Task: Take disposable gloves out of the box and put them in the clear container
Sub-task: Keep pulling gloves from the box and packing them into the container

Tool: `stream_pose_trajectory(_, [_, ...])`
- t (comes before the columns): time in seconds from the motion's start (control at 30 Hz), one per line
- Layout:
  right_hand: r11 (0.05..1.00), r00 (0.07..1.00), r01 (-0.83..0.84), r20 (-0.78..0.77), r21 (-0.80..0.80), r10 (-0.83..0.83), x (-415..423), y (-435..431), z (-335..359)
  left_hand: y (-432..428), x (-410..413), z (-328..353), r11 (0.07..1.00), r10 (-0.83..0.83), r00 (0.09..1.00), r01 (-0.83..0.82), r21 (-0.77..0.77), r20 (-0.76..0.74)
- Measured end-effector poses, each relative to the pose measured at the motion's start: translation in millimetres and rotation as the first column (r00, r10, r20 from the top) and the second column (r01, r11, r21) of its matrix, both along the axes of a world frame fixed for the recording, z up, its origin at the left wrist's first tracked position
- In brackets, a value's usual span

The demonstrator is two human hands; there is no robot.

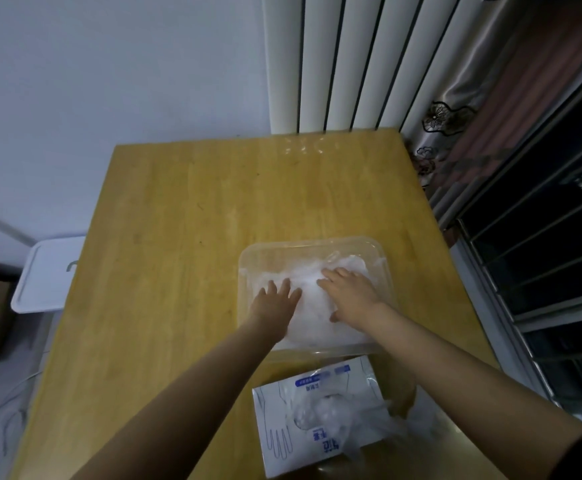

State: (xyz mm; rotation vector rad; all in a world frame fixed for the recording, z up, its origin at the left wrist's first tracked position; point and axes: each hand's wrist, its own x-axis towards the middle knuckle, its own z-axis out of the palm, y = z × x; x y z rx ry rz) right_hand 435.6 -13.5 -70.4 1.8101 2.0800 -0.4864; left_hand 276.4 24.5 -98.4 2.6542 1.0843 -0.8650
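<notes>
Both hands, left (275, 299) and right (348, 292), lie flat and open on the crumpled translucent gloves (312, 306); press evenly to settle them inside the clear plastic container (317, 244).

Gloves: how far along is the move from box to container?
Done: a pile of gloves lies in the clear container. In hand: left hand and right hand press flat on that pile. Left: more gloves poke out of the box.

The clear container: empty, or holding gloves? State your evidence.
Holding gloves. A crumpled whitish pile of gloves lies inside the clear container, and the left hand and right hand press flat on it.
</notes>
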Motion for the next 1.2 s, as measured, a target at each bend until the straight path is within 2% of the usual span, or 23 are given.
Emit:
stream_pose_trajectory(0.17, [0.999,0.999,0.025,0.025,-0.037,-0.024,4.8,-1.3,-10.5,2.1,-0.4,0.1,0.994,0.082,0.997,-0.081,-0.071,0.009])
stream_pose_trajectory(0.33, [0.994,1.000,0.017,0.015,-0.107,-0.015,7.1,1.5,-14.5,0.9,2.1,-0.4,0.996,0.070,0.997,-0.072,-0.054,-0.029])
stream_pose_trajectory(0.47, [0.989,0.998,0.016,-0.064,-0.149,-0.026,10.6,1.1,7.1,2.7,5.0,11.6,0.998,-0.011,0.996,0.016,0.054,-0.083])
stream_pose_trajectory(0.53, [0.997,0.991,0.060,-0.114,-0.049,-0.066,10.3,-4.7,22.1,1.6,3.9,22.1,0.985,-0.060,0.997,0.066,0.157,-0.044])
stream_pose_trajectory(0.57, [0.994,0.985,0.094,-0.147,0.046,-0.087,8.4,-9.4,29.4,-0.3,2.8,27.2,0.978,-0.069,0.998,0.065,0.197,0.014])
stream_pose_trajectory(0.63, [0.946,0.964,0.175,-0.243,0.272,-0.108,2.4,-22.2,39.9,-6.4,0.4,36.7,0.969,-0.065,0.973,0.009,0.246,0.222])
stream_pose_trajectory(0.67, [0.904,0.949,0.204,-0.304,0.376,-0.087,-1.9,-30.1,43.1,-10.9,-0.9,42.3,0.967,-0.071,0.933,-0.023,0.255,0.353])
stream_pose_trajectory(0.73, [0.837,0.917,0.189,-0.396,0.514,0.036,-13.2,-51.0,49.3,-24.8,-6.0,53.1,0.959,-0.145,0.796,-0.032,0.281,0.587])
stream_pose_trajectory(0.8, [0.831,0.875,0.159,-0.466,0.533,0.131,-20.8,-72.5,50.3,-39.7,-14.5,57.2,0.951,-0.238,0.667,0.011,0.309,0.706])
stream_pose_trajectory(0.9, [0.895,0.897,0.024,-0.404,0.446,0.177,-27.0,-105.0,34.0,-71.2,-33.1,54.5,0.957,-0.285,0.606,0.131,0.261,0.743])
stream_pose_trajectory(1.0, [0.979,0.944,-0.037,-0.314,0.200,0.099,-31.0,-125.8,7.4,-93.8,-51.4,37.6,0.951,-0.302,0.637,0.254,0.177,0.709])
stream_pose_trajectory(1.07, [0.996,0.982,-0.046,-0.182,0.074,0.058,-34.8,-130.6,-0.6,-104.7,-57.6,26.8,0.946,-0.304,0.712,0.302,0.114,0.633])
stream_pose_trajectory(1.13, [0.997,0.992,-0.037,-0.120,0.074,0.046,-38.8,-129.5,-4.1,-112.1,-57.9,20.6,0.962,-0.250,0.846,0.273,0.020,0.470])
stream_pose_trajectory(1.2, [0.995,0.990,-0.028,-0.134,0.098,0.041,-41.8,-126.9,-4.6,-116.7,-56.7,17.3,0.977,-0.176,0.930,0.204,-0.055,0.322])
